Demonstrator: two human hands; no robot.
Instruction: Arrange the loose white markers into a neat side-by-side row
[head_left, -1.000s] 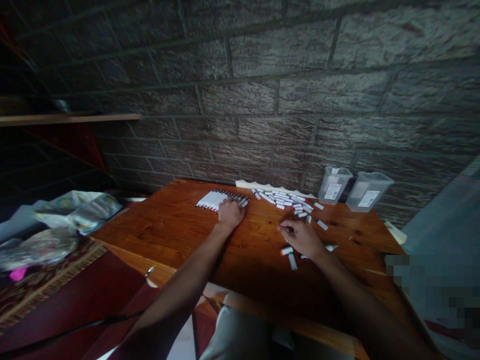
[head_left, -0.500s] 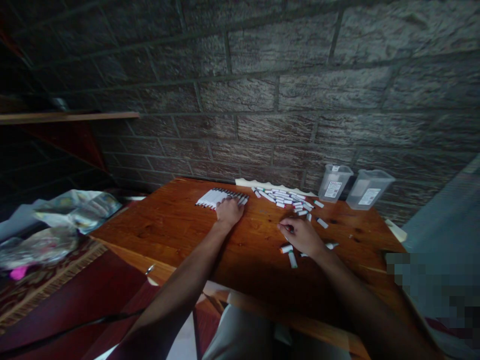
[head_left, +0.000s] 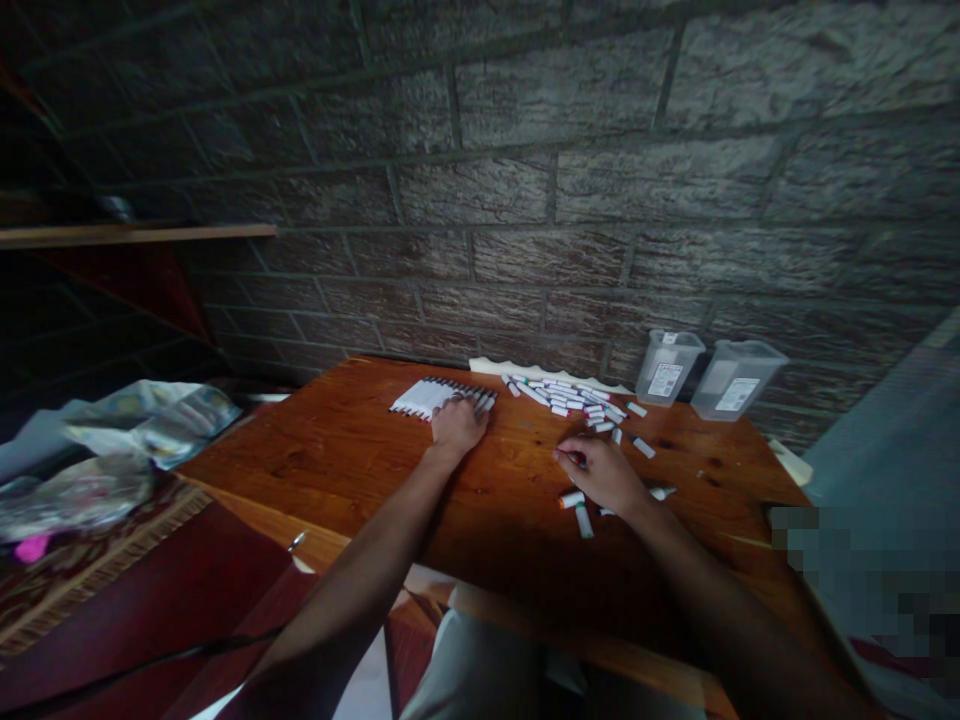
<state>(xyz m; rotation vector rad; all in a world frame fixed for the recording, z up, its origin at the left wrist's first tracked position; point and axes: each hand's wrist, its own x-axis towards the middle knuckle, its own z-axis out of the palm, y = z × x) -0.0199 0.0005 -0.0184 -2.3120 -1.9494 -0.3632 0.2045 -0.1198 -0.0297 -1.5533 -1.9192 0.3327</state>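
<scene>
My left hand (head_left: 457, 425) rests on the near end of a neat row of white markers (head_left: 427, 397) laid side by side on the wooden table (head_left: 352, 450); its fingers curl over the last markers. My right hand (head_left: 600, 470) lies on the table to the right, fingers closed in a pinch on a small marker at its fingertips. A loose pile of white markers (head_left: 574, 398) lies beyond it near the wall. A few more markers (head_left: 577, 510) lie scattered under and beside my right wrist.
Two clear plastic tubs (head_left: 667, 366) (head_left: 736, 379) with labels stand at the table's back right against the brick wall. A white strip (head_left: 510, 369) lies along the wall. Crumpled plastic bags (head_left: 142, 425) sit on a red patterned surface to the left.
</scene>
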